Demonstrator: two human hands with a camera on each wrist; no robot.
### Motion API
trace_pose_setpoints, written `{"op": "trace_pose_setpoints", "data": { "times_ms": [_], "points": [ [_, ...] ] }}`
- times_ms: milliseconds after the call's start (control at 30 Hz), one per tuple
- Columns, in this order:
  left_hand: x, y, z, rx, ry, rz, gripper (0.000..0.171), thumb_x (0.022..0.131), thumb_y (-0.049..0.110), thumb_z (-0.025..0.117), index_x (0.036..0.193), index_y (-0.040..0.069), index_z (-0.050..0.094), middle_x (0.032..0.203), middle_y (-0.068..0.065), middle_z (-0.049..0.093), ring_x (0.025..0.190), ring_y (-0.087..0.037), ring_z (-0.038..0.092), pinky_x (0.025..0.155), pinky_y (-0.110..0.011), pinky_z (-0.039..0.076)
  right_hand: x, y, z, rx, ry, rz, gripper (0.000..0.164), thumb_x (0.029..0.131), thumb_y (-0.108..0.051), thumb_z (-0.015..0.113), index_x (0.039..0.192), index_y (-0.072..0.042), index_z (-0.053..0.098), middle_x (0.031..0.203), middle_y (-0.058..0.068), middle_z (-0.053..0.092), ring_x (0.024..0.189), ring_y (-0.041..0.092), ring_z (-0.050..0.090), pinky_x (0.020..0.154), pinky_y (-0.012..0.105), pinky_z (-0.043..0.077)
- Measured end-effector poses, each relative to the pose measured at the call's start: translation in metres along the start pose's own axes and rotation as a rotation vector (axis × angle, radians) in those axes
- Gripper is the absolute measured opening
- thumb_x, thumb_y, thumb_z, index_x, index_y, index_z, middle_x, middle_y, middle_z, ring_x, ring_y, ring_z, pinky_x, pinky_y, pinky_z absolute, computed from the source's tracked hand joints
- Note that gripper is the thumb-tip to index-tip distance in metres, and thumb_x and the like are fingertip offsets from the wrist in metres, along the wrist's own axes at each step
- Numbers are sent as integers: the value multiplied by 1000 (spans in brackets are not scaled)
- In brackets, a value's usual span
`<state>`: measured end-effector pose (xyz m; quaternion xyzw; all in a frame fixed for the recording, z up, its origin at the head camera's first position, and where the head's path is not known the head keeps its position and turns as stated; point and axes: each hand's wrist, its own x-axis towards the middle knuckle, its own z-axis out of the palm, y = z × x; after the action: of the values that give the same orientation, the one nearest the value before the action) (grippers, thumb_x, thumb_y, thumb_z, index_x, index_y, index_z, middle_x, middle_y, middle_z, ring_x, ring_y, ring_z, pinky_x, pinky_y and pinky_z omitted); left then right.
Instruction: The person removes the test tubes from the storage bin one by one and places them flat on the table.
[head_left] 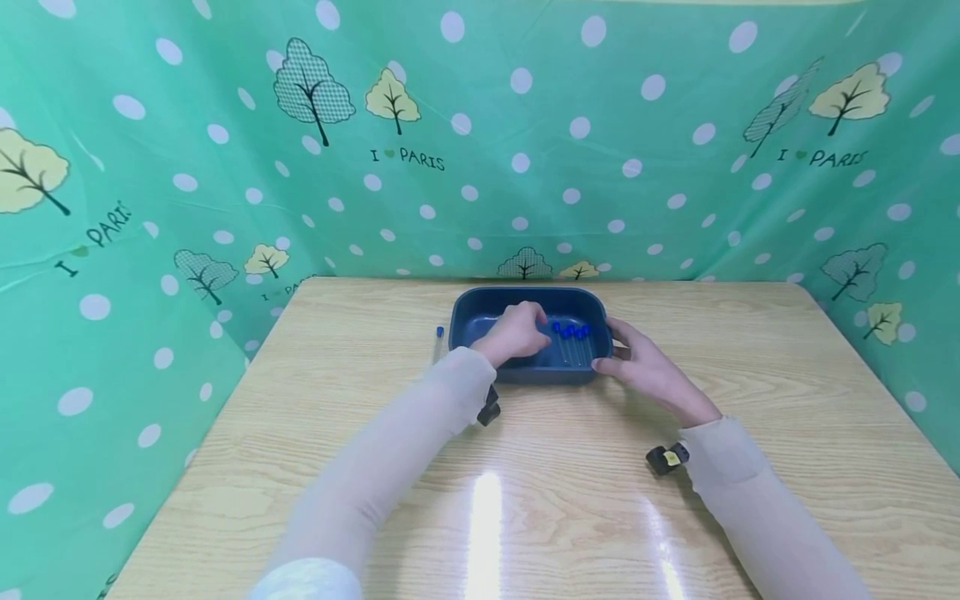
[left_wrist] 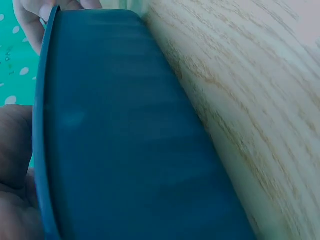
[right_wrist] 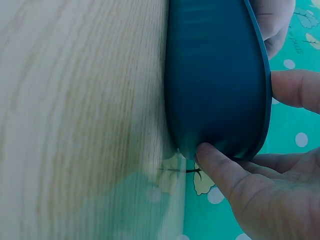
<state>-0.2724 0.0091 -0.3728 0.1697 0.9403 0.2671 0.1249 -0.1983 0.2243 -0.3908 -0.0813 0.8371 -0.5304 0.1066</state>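
Note:
A dark blue rectangular basin (head_left: 540, 377) stands on the table. My left hand (head_left: 517, 332) reaches in over its front rim, fingers bent downward, with a gap between index finger and thumb and nothing seen between them. In the left wrist view, the basin's wall (left_wrist: 120, 120) hides part of that hand. Several clear pens with blue caps (head_left: 572, 332) lie side by side in the basin's right part. At the right end, my right hand (head_left: 637, 362) holds the basin, thumb against the front corner and fingers along the end wall.
One more blue-capped pen (head_left: 439, 333) lies on the wooden table (head_left: 570, 500) just left of the basin, partly behind my left sleeve (head_left: 397, 450). A green dotted cloth (head_left: 517, 200) hangs behind the table's far edge and along both sides.

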Motion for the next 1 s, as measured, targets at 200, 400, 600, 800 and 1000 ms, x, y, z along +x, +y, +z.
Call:
{"op": "trace_pose_setpoints", "data": {
  "times_ms": [200, 400, 600, 800, 1000],
  "points": [
    [5, 3, 5, -1, 12, -13, 34, 88, 21, 69, 117, 8, 59, 121, -7, 60, 99, -20, 57, 85, -35, 50, 0, 1, 0, -1, -4, -4, 84, 90, -16, 63, 153, -8, 9, 154, 21, 18, 134, 46, 30, 102, 55, 36],
    [7, 8, 5, -13, 15, -37, 34, 87, 21, 68, 117, 8, 59, 121, -7, 60, 96, -19, 57, 84, -36, 50, 2, 3, 0, -8, -1, -5, 83, 89, -16, 63, 153, -8, 10, 154, 21, 20, 134, 45, 32, 101, 54, 37],
    [11, 11, 10, -22, 8, -58, 37, 87, 18, 67, 121, 7, 58, 121, -8, 60, 92, -19, 57, 83, -36, 51, 3, 4, 1, -17, 5, -3, 82, 90, -14, 62, 153, -9, 11, 154, 20, 20, 134, 44, 33, 101, 54, 38],
    [16, 10, 17, -14, 22, -67, 37, 88, 18, 66, 121, 6, 58, 118, -8, 61, 90, -18, 56, 84, -36, 51, 2, 4, 1, -27, 7, -7, 82, 90, -16, 62, 153, -8, 11, 154, 21, 20, 133, 45, 33, 101, 54, 37],
    [20, 11, 22, -35, 40, -74, 39, 87, 17, 65, 123, 4, 57, 117, -8, 61, 87, -18, 56, 83, -35, 52, 3, 5, 0, -15, 7, -17, 81, 90, -13, 62, 153, -7, 11, 154, 21, 20, 133, 45, 33, 101, 54, 37]
  ]
}}
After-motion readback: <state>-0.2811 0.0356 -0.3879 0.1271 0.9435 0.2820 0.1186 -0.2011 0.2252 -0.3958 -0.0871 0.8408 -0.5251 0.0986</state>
